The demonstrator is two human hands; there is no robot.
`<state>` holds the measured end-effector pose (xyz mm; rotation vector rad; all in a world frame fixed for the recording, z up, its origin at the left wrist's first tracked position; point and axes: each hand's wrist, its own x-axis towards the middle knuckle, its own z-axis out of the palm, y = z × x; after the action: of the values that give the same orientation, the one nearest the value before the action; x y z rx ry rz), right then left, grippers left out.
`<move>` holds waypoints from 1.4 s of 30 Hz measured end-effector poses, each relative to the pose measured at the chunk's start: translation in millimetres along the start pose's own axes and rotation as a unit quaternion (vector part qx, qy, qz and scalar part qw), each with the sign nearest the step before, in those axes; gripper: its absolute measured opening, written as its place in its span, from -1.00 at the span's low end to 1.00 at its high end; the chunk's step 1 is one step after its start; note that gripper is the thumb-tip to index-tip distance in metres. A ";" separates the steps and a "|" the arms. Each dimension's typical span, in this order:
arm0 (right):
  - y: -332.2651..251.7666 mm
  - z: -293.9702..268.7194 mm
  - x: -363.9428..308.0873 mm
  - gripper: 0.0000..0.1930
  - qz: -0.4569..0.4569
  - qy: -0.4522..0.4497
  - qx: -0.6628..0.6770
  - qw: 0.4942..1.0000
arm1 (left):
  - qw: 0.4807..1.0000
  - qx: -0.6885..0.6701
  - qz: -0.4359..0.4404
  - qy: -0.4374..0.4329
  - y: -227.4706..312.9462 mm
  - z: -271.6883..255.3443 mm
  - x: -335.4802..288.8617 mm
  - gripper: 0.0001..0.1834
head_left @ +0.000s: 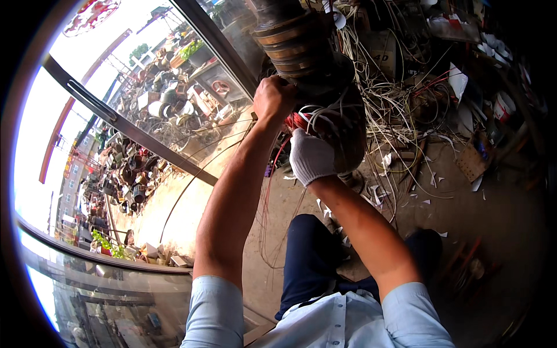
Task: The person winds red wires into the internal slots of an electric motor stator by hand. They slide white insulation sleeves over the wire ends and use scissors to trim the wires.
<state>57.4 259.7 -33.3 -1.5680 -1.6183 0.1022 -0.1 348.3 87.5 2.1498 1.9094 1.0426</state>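
A large dark rotor point(342, 136) stands upright in front of me, with brownish-copper rings point(293, 46) around its upper shaft. Red wire point(297, 120) is bunched on its near side, and pale cords point(326, 116) loop beside it. My bare left hand point(272, 100) is closed, its fingers curled in against the rotor just below the rings; whatever they hold is hidden. Lower and to the right, my right hand point(312, 155), in a white knitted glove, is closed at the red wire. Its fingertips are partly hidden. Thin red strands point(267, 194) hang below my hands.
A metal-framed glass door point(145, 142) stands at the left, with heaped scrap parts point(133, 174) beyond it. Tangled pale wires point(377, 87) spread behind and right of the rotor. White scraps point(380, 194) litter the floor. A white bucket point(503, 107) lies at the far right.
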 end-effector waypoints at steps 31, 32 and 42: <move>10.5 -22.8 -9.3 -0.62 -0.168 0.030 -0.103 0.980 | 0.977 -0.179 0.116 -0.013 -30.8 20.4 16.5 -0.73; 12.4 -36.3 -5.0 -0.67 -0.188 0.027 -0.125 0.974 | 0.980 -0.063 0.190 0.009 -26.1 16.4 16.8 -0.77; 34.7 -29.2 30.0 -0.79 -0.379 0.080 -0.197 0.901 | 0.985 -0.097 0.107 0.097 5.4 4.8 5.7 -0.77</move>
<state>106.9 278.3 -20.3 -1.0666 -2.0806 -0.7946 7.0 354.0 88.9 2.2493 1.5909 1.4601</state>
